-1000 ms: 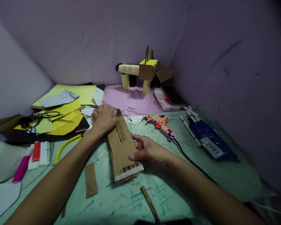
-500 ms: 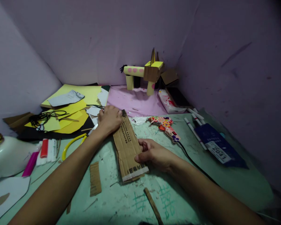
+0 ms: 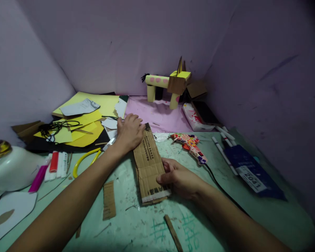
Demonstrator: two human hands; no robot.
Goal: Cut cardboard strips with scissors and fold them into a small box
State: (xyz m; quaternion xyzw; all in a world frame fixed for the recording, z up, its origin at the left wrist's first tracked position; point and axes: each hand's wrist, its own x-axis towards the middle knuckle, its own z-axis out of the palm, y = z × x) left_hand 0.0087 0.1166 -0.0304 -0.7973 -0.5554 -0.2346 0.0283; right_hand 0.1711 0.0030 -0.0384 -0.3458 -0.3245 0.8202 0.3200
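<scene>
Hands [image 3: 130, 133], cardboard [image 3: 147, 168], green tabletop [image 3: 131, 231], purple walls [image 3: 136, 42]

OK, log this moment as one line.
right hand: gripping printed cardboard piece, right edge | left hand: at its far end | floral glue gun: lying to its right | spotted animal model: standing at back

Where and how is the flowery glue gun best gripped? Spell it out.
Grip the handle, probably from the near right side. The glue gun lies flat, its handle slanting nearer and rightward, ending at the black cord; the nozzle points left, away from that approach.
</scene>
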